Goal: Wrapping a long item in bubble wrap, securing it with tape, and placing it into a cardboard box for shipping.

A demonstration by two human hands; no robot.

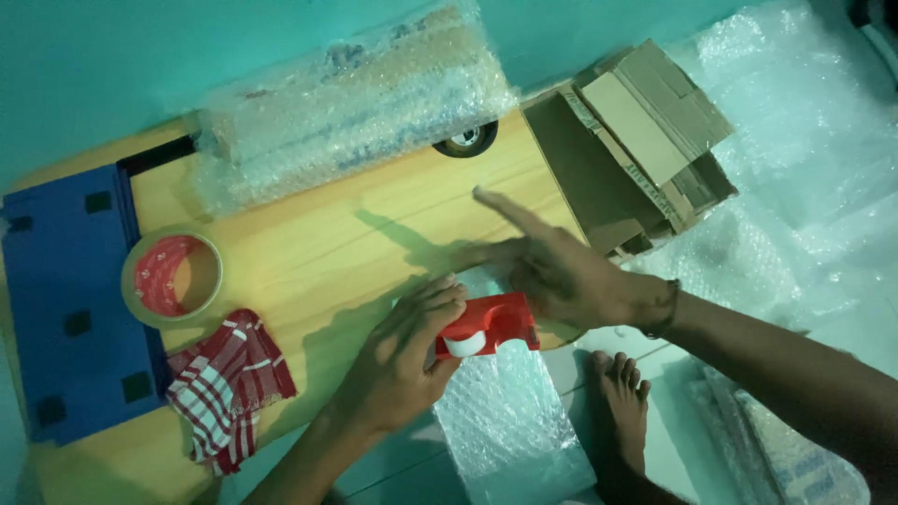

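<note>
Red tape dispenser (488, 329) x1 | L grip (404, 360) clamped on it | R grip (561, 271) spread flat

A red plastic tape dispenser (491, 327) with a white roll stands out at the lower centre of the frame. The pale yellow wooden board (318, 252) spreads across the middle. At lower left lies a red-and-white checked cloth (229, 383); above it, a clear tape ring with a red core (171, 277). A dark blue panel with black squares (70, 309) fills the left edge. The brown cardboard box (631, 150) sits at upper right.
</note>
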